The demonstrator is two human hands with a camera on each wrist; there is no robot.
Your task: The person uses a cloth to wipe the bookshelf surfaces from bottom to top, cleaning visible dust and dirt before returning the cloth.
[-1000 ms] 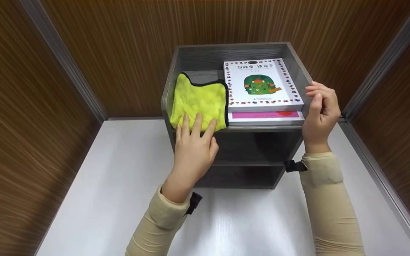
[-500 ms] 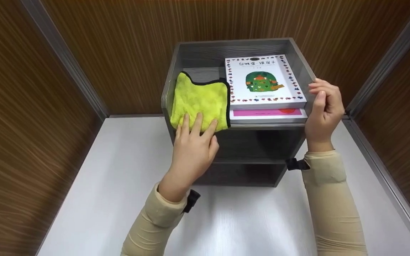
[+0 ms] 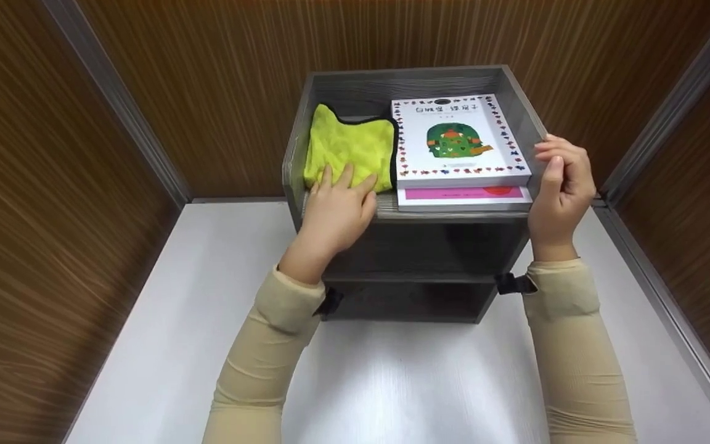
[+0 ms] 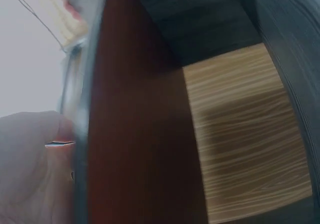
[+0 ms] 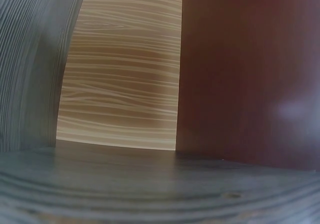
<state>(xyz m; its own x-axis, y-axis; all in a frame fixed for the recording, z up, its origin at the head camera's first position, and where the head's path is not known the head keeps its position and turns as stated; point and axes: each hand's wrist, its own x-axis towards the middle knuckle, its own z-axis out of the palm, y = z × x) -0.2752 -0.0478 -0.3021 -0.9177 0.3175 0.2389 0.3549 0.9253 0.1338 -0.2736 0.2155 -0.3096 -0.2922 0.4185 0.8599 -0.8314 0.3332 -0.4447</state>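
A yellow-green cloth [image 3: 355,145] with black edging lies folded in the left part of the top tier of a grey wooden shelf unit [image 3: 413,216]. My left hand [image 3: 336,213] presses the cloth's near part with extended, spread fingers. On the right, my right hand [image 3: 561,185] holds the upper edge of the unit's side panel, fingers curled over it. Beside the cloth lies a white book [image 3: 460,139] with a green picture, on top of another book with a pink band [image 3: 463,193]. Part of my left hand [image 4: 32,169] shows at the left wrist view's edge.
Beneath the top tier are open dark compartments [image 3: 423,250]. The unit stands on a white table [image 3: 392,382], with wood-grain panels [image 3: 238,111] behind and at both sides. Both wrist views look into the compartments, where a light wood-grain surface [image 5: 120,73] shows.
My left hand has pushed the cloth away from me, deeper into the top tier, baring a strip of its front board. The right hand keeps its hold on the side panel.
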